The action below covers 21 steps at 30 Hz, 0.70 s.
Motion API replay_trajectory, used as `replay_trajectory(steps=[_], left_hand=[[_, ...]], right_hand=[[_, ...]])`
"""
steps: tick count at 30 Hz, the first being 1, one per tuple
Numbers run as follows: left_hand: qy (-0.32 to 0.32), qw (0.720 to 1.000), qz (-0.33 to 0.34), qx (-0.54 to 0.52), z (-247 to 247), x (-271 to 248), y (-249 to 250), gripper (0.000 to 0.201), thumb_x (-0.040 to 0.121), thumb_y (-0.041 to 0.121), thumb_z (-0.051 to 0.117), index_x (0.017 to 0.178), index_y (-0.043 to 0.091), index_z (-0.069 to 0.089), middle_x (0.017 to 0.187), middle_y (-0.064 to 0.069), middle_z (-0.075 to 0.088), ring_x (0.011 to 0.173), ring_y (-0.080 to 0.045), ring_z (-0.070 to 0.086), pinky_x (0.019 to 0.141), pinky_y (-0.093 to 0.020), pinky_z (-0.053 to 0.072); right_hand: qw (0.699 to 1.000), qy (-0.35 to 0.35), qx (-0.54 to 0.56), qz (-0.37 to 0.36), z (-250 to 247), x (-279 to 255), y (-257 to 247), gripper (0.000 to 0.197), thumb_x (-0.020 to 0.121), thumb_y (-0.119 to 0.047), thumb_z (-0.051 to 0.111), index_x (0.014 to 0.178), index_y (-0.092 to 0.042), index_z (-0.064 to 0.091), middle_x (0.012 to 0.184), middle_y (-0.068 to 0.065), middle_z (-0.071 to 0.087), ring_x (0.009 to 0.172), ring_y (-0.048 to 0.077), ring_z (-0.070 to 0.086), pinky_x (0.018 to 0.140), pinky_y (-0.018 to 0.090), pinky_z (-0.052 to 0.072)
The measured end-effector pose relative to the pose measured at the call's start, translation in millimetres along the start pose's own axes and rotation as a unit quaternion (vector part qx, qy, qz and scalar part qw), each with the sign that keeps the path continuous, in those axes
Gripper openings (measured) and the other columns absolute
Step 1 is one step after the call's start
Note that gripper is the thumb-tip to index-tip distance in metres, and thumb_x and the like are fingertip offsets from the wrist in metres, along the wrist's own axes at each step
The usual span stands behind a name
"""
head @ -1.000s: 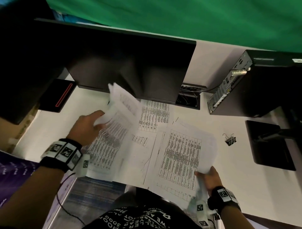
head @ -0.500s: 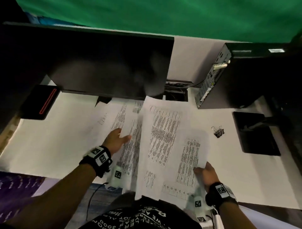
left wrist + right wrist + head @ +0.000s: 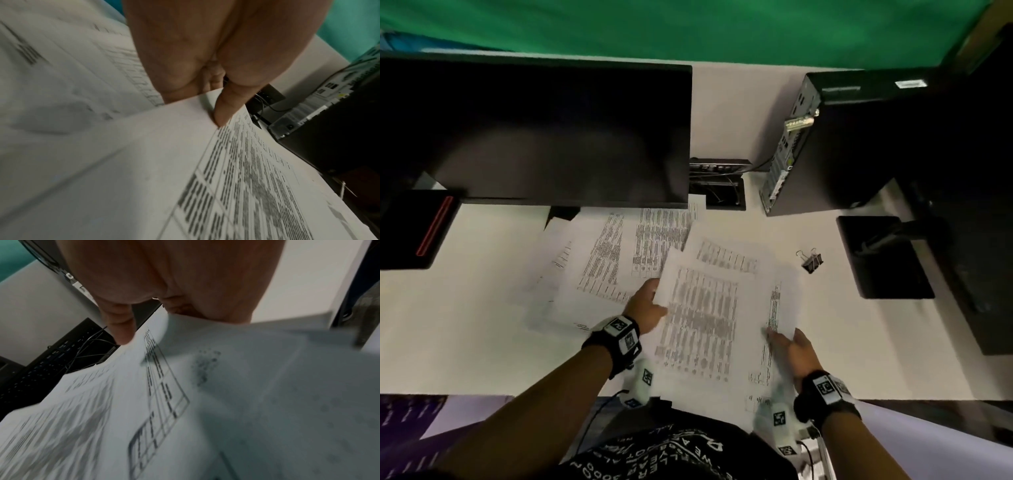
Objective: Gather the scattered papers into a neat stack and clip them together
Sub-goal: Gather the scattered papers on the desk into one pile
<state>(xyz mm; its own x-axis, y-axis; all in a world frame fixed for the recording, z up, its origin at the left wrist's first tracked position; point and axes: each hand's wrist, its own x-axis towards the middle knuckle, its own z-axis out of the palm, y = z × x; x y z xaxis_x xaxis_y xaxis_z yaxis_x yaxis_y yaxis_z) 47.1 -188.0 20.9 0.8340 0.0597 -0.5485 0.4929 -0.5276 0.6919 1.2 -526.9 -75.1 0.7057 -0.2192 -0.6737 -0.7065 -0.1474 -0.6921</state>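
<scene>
Two hands on the job. My left hand (image 3: 645, 306) pinches the left edge of the top sheet (image 3: 702, 318), thumb on top in the left wrist view. My right hand (image 3: 792, 351) lies flat-fingered on the papers (image 3: 779, 308) lower right, not grasping. More loose sheets (image 3: 606, 260) fan left of centre, long axes running up-frame. The binder clip (image 3: 810, 261) sits on the tabletop (image 3: 465, 308) up and right of my right hand, the nearer one. Print is too blurred to read.
</scene>
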Motion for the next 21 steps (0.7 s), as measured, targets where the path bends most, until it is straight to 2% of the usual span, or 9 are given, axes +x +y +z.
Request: replay_trajectory(steps=[3,5,6,8,11,13,15,17,21], left_hand=[[-0.017,1.000,0.003,0.013,31,6,11,0.042,0.095,0.014,0.054,0.135,0.019,0.045,0.133,-0.001,0.057,0.119,-0.023,0.056,0.098,-0.032,0.044],[-0.020,0.998,0.017,0.064,46,6,21,0.016,0.098,0.024,0.050,0.111,0.018,0.057,0.107,0.000,0.065,0.097,-0.018,0.062,0.079,-0.025,0.048],[0.003,0.996,0.026,0.081,47,8,25,0.015,0.098,0.028,0.049,0.098,0.017,0.059,0.095,0.001,0.064,0.086,-0.016,0.061,0.069,-0.021,0.045],[0.095,0.992,0.018,0.075,32,14,27,0.021,0.097,0.027,0.053,0.101,0.011,0.065,0.101,0.000,0.066,0.090,-0.016,0.061,0.074,-0.020,0.046],[0.245,0.961,-0.112,0.071,-22,37,10,0.055,0.088,0.040,0.062,0.133,0.009,0.050,0.139,-0.014,0.049,0.122,-0.031,0.052,0.095,-0.044,0.049],[0.256,0.936,-0.229,0.079,-61,46,-3,0.085,0.084,0.054,0.061,0.148,0.013,0.025,0.156,-0.017,0.017,0.140,-0.039,0.026,0.106,-0.057,0.035],[0.249,0.926,-0.274,0.077,-94,53,-15,0.107,0.077,0.065,0.062,0.153,0.014,0.006,0.161,-0.014,0.001,0.146,-0.037,0.009,0.113,-0.059,0.022],[0.234,0.927,-0.284,0.073,-115,61,-23,0.119,0.071,0.070,0.065,0.153,0.011,0.002,0.160,-0.016,0.007,0.146,-0.037,0.013,0.114,-0.055,0.020],[0.187,0.934,-0.285,0.111,-119,70,-22,0.123,0.062,0.082,0.060,0.151,0.010,0.015,0.155,-0.017,0.022,0.140,-0.041,0.026,0.111,-0.056,0.027]], right_hand=[[0.999,-0.016,-0.035,-0.024,9,-34,-34,0.073,0.066,-0.057,0.083,0.123,-0.019,0.058,0.118,-0.005,0.070,0.109,0.022,0.066,0.101,0.045,0.050],[0.994,-0.012,-0.091,-0.052,7,-39,-39,0.058,0.075,-0.036,0.082,0.123,-0.017,0.057,0.115,0.002,0.070,0.104,0.026,0.066,0.096,0.046,0.053],[0.991,-0.001,-0.119,-0.063,7,-36,-37,0.055,0.078,-0.028,0.079,0.126,-0.015,0.055,0.117,0.005,0.068,0.105,0.028,0.064,0.096,0.046,0.053],[0.988,0.009,-0.136,-0.067,4,-29,-29,0.054,0.078,-0.022,0.076,0.126,-0.013,0.054,0.118,0.010,0.068,0.106,0.030,0.064,0.097,0.048,0.052],[0.990,0.001,-0.121,-0.067,0,-20,-20,0.053,0.074,-0.019,0.078,0.122,-0.014,0.056,0.115,0.010,0.069,0.107,0.033,0.064,0.099,0.054,0.050],[0.991,-0.007,-0.116,-0.064,-1,-16,-19,0.051,0.077,-0.014,0.078,0.123,-0.013,0.056,0.115,0.010,0.069,0.108,0.033,0.064,0.099,0.055,0.050],[0.991,-0.010,-0.117,-0.061,-1,-15,-19,0.052,0.077,-0.015,0.078,0.124,-0.013,0.056,0.115,0.009,0.069,0.107,0.032,0.064,0.099,0.055,0.050],[0.992,-0.013,-0.111,-0.060,-2,-13,-15,0.053,0.077,-0.016,0.079,0.124,-0.015,0.056,0.115,0.008,0.069,0.108,0.032,0.064,0.099,0.055,0.050],[0.992,-0.008,-0.110,-0.064,-1,-12,-15,0.054,0.077,-0.015,0.080,0.125,-0.013,0.056,0.118,0.011,0.069,0.110,0.033,0.064,0.101,0.055,0.049]])
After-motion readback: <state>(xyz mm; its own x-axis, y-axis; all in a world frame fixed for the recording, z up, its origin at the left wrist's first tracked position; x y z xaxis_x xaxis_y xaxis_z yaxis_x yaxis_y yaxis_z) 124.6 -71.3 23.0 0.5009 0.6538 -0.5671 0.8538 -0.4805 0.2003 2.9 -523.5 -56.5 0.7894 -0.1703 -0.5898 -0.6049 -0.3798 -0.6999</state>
